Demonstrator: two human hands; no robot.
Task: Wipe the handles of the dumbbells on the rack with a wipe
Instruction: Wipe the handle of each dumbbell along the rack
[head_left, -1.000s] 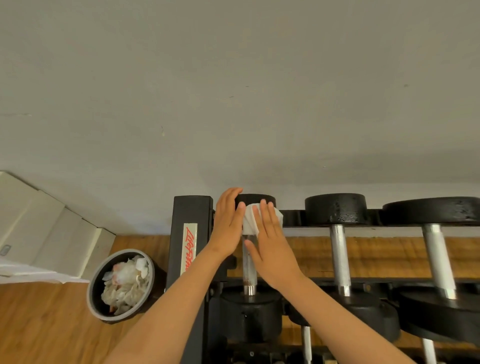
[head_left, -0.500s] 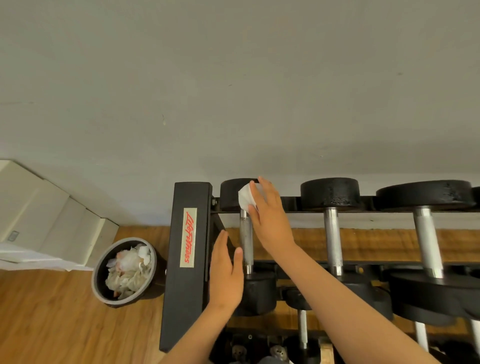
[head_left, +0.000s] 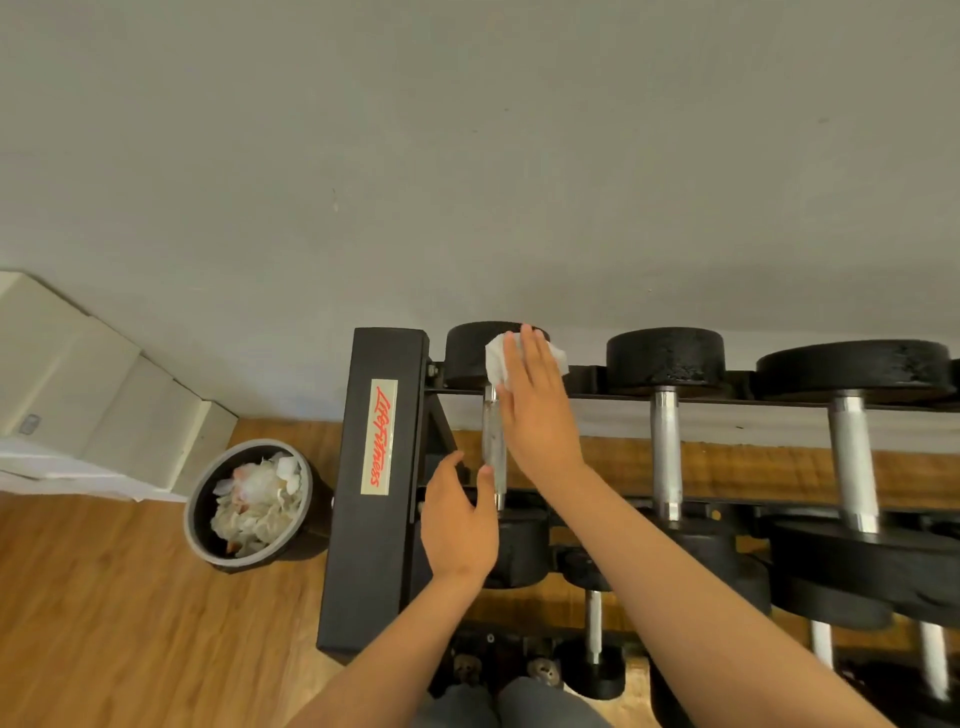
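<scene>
A: Nearest first. What is the left hand (head_left: 460, 519) doing?

B: It hovers at the near end of the leftmost dumbbell handle (head_left: 492, 452), by the left upright of the rack (head_left: 353, 519). Its fingers are straight, a little spread, and hold nothing. I cannot tell whether it touches the near head (head_left: 522, 545).

A: And the right hand (head_left: 540, 421)?

B: It is farther along the same bar, fingers straight and together, laid flat over the wipe (head_left: 496, 364). The wipe sits at the handle's far end, bunched against the far head (head_left: 467, 353). The thumb is hidden, so I cannot say if it hooks under.

A: How would you do this pass well?

B: I'd wrap the wipe right round the bar rather than pat one side. Then I'd draw it the full length toward the near head, twisting to reach the knurling. The left hand could steady the near head so the dumbbell doesn't roll. The next handle (head_left: 665, 452) comes after, I'd judge.
</scene>
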